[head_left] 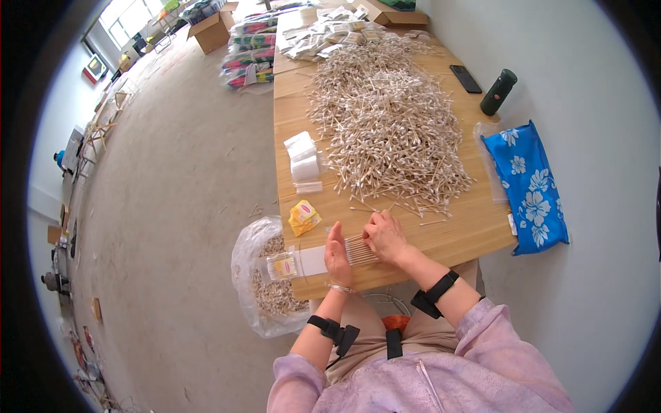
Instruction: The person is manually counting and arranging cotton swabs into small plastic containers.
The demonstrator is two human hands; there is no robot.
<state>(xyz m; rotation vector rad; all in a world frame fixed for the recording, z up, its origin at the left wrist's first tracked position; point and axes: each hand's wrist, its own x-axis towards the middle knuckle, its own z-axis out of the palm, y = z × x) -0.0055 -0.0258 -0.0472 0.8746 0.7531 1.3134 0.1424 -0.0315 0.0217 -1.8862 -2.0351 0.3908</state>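
A row of wooden cotton swabs lies side by side between my two hands at the near edge of the table. My left hand stands on its edge against the row's left end, fingers stretched out. Bent fingers of my right hand close on the swabs at the right end; its fingertips are partly hidden. Left of my left hand lies a flat white strip. Beyond it, a filled clear packet of swabs with a yellow label sits at the table's left edge. Yellow cards lie just above.
A large heap of loose swabs covers the table's middle. Small clear bags lie left of it. At right are a phone, a dark bottle and a blue flowered pack. A plastic sack of swabs stands below the left edge.
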